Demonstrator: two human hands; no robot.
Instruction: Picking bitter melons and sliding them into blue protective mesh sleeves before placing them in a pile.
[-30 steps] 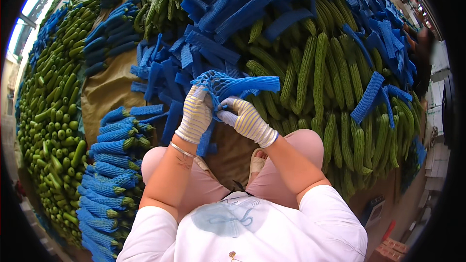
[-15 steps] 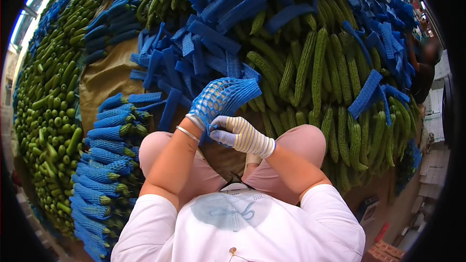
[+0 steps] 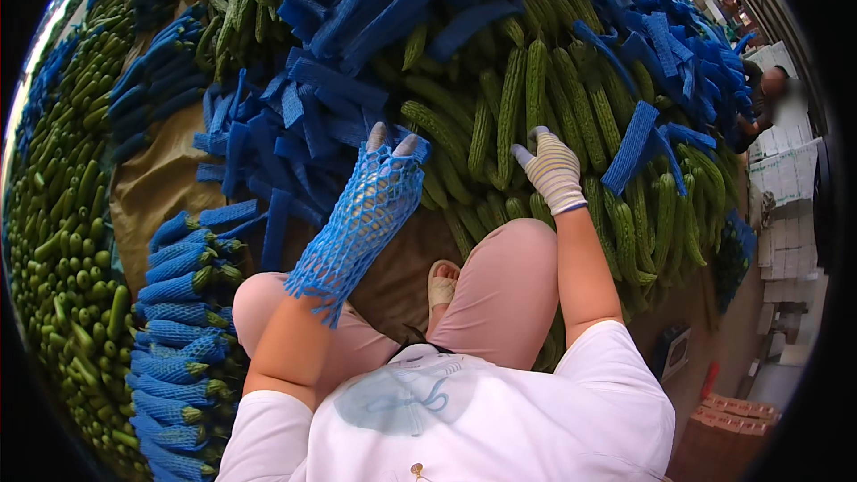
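- Nearest us are our knees in pink trousers [image 3: 509,277], with one sandalled foot [image 3: 441,282] tucked between them on the brown sacking [image 3: 156,183].
- Our left hand [image 3: 386,156] is pushed right through a blue foam net sleeve [image 3: 357,223], which covers the forearm down to near the elbow; only the gloved fingertips [image 3: 378,135] poke out of its top end, held close together and gripping nothing that we can see.
- The sleeve looks light, soft and stretchy, so we judge it will give and spring back; its frayed lower rim seems the place to pinch it, gently, since the mesh could tear.
- Our right hand [image 3: 553,170], in a knit glove, is open with fingers spread, empty, and hovers over the bitter gourds [image 3: 509,107].
- The gourds look firm and ridged, so we would take one around its middle.
- At our left lie gourds already in sleeves [image 3: 178,321], stacked in a row.
- Farther out is a heap of loose blue sleeves [image 3: 357,18], and far left a bank of small green cucumbers [image 3: 62,214].
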